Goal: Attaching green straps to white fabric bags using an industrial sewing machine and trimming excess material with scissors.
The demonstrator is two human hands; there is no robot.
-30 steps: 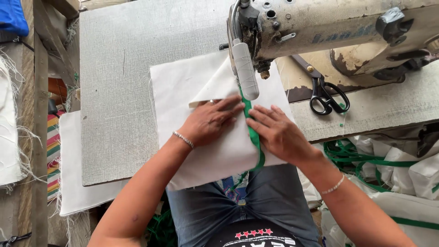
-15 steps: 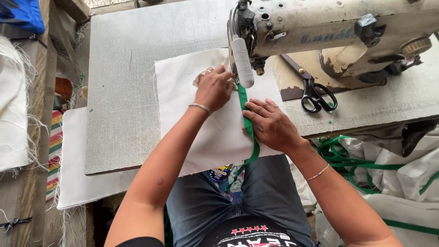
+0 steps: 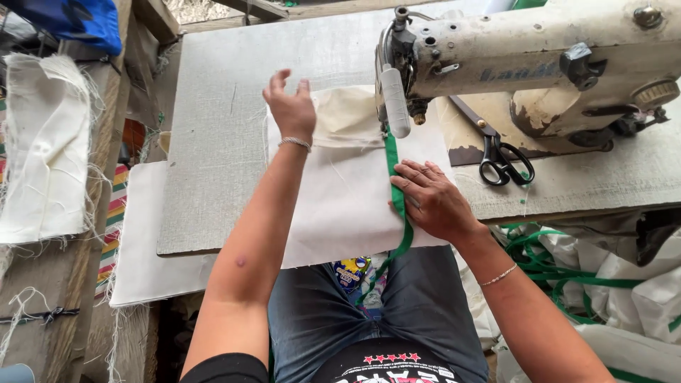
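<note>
At frame centre we're feeding green binding tape (image 3: 392, 170) under the sewing machine (image 3: 525, 64); right hand (image 3: 433, 202) presses it flat-fingered, left hand (image 3: 291, 106) hovers with fingers spread over cream fabric (image 3: 340, 206). Next: steady guiding.

We view the scene through one head-worn camera, looking steeply down and forward from close above our left hand (image 3: 291, 113) and right hand (image 3: 433, 202). Beyond them stands the sewing machine (image 3: 525, 67); below them, our lap.
</note>
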